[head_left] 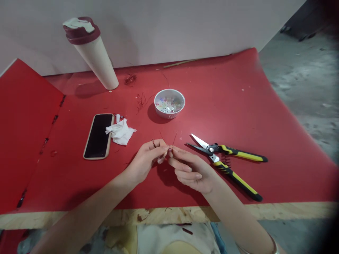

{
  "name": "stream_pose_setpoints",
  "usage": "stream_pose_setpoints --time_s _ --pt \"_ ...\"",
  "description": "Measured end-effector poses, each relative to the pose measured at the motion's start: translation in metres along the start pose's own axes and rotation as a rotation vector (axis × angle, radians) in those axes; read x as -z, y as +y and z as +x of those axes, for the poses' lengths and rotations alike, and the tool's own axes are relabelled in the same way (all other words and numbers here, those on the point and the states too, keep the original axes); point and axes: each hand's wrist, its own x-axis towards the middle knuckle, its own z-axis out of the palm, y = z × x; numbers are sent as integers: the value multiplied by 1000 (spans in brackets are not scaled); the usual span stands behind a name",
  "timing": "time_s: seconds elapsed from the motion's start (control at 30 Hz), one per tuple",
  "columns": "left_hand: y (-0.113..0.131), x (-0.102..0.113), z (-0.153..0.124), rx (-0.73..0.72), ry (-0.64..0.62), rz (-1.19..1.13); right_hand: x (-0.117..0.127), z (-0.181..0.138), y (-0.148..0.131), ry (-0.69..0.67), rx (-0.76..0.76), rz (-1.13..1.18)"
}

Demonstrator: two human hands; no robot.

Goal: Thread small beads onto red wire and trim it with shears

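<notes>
At the far left, the red worktop point(238, 106) folds up into a raised flap. Behind it we see a cream tumbler with a maroon lid point(94, 53) standing near the back wall, and it appears tilted in this view. In front of the tumbler a phone with a dark screen in a beige case point(98, 135) lies flat. A crumpled white tissue point(120, 131) touches its right edge.

Moving right, our left hand point(144, 162) hovers just above the worktop near its front edge. Its thumb and forefinger are pressed together on a thin red wire point(174, 138). Our right hand point(192, 171) meets it fingertip to fingertip and pinches the same wire, with its other fingers loosely curled beneath. Two short ends of the wire stick up from between the fingertips like a narrow V. We cannot tell how the wire is bent inside the pinch.

Behind the hands, well apart from them, sits a small white perforated bowl point(166, 113) holding pale, glittery bits. A few loose red wire scraps lie to its left.

Just to the right of the right hand lie a pair of snips with black and yellow handles point(212, 151). The blades are parted and point back toward the hands, and a red spring shows between the handles.
</notes>
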Motion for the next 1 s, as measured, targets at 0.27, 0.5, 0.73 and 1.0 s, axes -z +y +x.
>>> stream_pose_setpoints --time_s 0.27,0.5,0.73,1.0 --pt "0 0 1 12 22 53 3 -1 1 -4 46 76" --pt "4 -1 -2 -18 -30 79 2 -2 3 52 -14 238" --pt "6 -2 -2 -43 -20 115 1 -3 4 31 7 183" --pt "2 1 -1 -36 30 110 1 -1 4 41 52 22"
